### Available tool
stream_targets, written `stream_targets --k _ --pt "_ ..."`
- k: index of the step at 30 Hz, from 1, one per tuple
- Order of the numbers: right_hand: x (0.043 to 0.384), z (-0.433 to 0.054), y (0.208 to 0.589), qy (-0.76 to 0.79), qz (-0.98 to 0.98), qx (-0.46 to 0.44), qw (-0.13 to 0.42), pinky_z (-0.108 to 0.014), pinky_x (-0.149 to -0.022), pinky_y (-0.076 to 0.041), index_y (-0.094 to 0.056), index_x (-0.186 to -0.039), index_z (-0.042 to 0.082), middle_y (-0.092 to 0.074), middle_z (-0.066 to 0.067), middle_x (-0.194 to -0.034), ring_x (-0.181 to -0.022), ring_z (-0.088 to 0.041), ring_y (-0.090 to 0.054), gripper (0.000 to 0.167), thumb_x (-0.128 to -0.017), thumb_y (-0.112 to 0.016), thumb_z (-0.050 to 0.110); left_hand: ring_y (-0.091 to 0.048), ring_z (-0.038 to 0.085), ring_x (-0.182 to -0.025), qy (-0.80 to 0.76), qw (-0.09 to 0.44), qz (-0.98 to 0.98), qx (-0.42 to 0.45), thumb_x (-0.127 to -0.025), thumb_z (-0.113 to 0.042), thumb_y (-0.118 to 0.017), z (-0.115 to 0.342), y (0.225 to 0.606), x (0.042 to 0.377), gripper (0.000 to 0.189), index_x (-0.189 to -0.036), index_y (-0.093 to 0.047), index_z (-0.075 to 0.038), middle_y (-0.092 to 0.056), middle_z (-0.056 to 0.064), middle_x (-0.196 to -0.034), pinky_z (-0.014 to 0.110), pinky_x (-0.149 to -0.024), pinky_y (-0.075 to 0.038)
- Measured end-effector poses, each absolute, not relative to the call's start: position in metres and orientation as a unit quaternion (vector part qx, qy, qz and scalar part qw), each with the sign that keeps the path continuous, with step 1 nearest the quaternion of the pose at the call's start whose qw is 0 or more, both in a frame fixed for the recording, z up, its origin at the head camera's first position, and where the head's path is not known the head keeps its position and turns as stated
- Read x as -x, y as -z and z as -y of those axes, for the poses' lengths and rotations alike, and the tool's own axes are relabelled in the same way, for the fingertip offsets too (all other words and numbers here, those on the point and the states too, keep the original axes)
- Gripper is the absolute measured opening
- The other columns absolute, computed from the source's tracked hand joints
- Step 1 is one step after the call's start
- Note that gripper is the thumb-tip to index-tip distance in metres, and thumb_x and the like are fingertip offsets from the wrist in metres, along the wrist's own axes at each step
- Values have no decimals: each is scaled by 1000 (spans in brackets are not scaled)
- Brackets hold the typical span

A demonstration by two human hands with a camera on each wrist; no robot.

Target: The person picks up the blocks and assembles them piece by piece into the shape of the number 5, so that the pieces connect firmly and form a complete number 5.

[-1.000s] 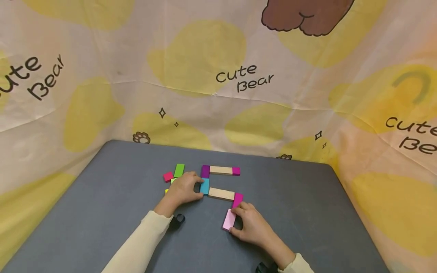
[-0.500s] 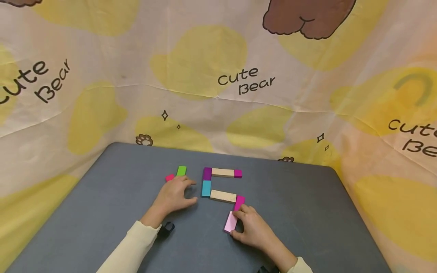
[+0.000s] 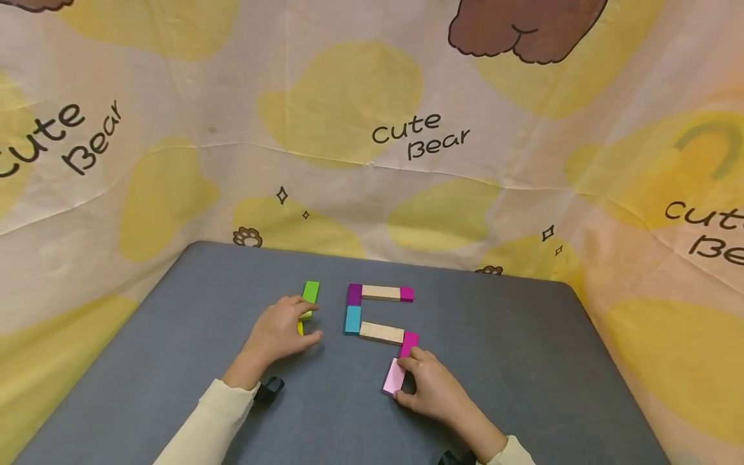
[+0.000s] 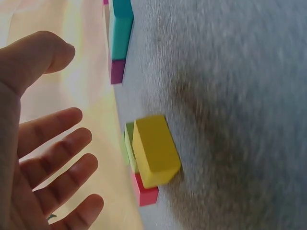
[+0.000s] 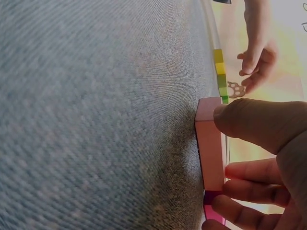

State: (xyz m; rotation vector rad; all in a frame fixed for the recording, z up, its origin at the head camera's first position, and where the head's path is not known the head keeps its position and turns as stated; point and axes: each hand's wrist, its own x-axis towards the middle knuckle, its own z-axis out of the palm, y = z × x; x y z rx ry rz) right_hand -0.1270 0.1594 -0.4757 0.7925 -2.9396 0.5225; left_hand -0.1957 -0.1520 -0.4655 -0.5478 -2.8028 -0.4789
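My right hand [image 3: 436, 387] holds the pink block [image 3: 393, 376], its thumb at the near end and fingers toward the far end. That block lies against a magenta block [image 3: 410, 342], which meets the end of a plain wooden block [image 3: 380, 332]. With fingers spread and nothing between them, my left hand [image 3: 276, 332] hovers over the loose blocks at left. Below it are a yellow block [image 4: 156, 151], a light green block [image 4: 130, 148] and a red block [image 4: 145, 191]; the hand hides the red one in the head view. A green block [image 3: 311, 291] shows beyond the fingers.
A blue block [image 3: 352, 320], a purple block [image 3: 354, 294], a second wooden block [image 3: 380, 293] and a small magenta block [image 3: 407, 294] continue the joined outline. They lie on a grey table [image 3: 511, 361], with a printed cloth [image 3: 325, 97] behind it.
My left hand has left the blue block and moved left over the loose blocks, with its fingers apart. My right hand has stayed at the pink block.
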Motion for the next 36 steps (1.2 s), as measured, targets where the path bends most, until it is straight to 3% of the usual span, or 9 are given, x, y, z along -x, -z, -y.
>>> stream_targets --k 9,21,36 --pt "130 -160 473 -167 952 -257 23 -23 -64 -41 -71 -105 4 -52 3 -83 -76 -10 -44 46 -69 -81 31 -59 25 -88 175 122 960 181 -73 -39 -74 168 462 214 47 -110 -72 -10 -67 8 -100 42 -69 -51" --pt "130 -160 472 -163 952 -256 23 -23 -63 -42 -72 -104 4 -52 3 -82 -75 -10 -45 45 -69 -82 30 -60 30 -100 182 65 971 140 -79 -41 -68 178 462 250 54 -119 -66 -6 -67 12 -112 52 -83 -51" --pt "128 -160 472 -160 955 -251 11 -23 -62 -42 -72 -106 5 -53 3 -83 -75 -9 -45 47 -69 -81 33 -59 23 -90 190 1 976 105 -78 -49 -68 174 474 273 65 -128 -59 -8 -65 10 -108 44 -74 -50"
